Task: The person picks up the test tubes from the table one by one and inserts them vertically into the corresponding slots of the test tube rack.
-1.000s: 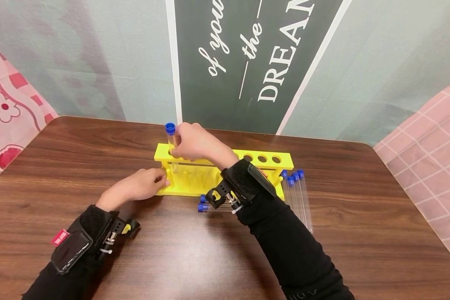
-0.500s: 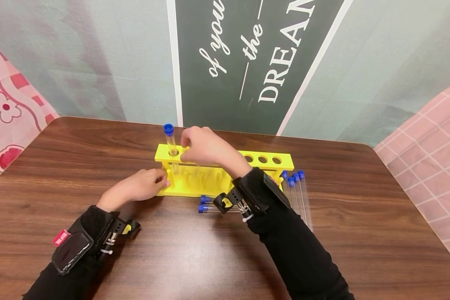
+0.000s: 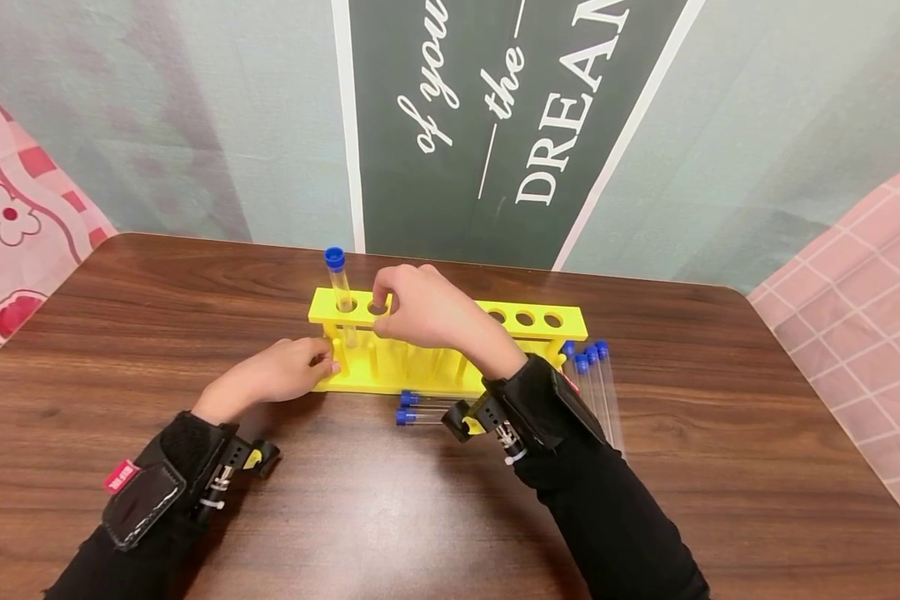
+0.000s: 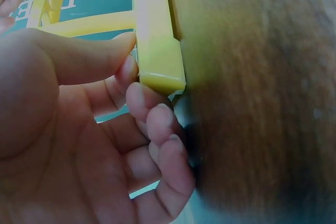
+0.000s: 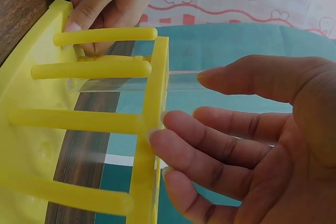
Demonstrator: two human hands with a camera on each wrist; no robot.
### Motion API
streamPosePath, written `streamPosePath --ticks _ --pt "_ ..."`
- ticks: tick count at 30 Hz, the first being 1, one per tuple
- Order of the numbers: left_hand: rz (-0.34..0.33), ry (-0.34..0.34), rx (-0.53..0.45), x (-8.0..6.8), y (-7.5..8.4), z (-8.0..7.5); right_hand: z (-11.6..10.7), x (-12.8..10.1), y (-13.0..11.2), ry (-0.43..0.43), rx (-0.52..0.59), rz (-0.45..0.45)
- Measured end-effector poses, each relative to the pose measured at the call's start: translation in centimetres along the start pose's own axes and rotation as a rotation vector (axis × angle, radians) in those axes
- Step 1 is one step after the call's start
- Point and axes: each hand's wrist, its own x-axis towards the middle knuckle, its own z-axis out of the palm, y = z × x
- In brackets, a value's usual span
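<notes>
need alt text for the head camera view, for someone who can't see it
A person's left hand grips the left end of a yellow test tube rack on a wooden table, while the right hand hovers open over its top holes. One blue-capped tube stands in the leftmost hole; more capped tubes lie on the table to the rack's right and in front of it.

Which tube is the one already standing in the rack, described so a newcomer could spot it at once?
On the brown table stands a yellow rack with a row of holes. In its far left hole, next to the right hand, stands a clear tube with a blue cap. It alone is upright; the other capped tubes lie flat on the table.
</notes>
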Motion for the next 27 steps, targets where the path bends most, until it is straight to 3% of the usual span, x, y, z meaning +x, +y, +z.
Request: streamPosePath --ticks 27 --pt "0.001 0.007 0.001 -0.1 0.2 0.1 1.9 -4.7 1.0 0.008 0.008 -0.054"
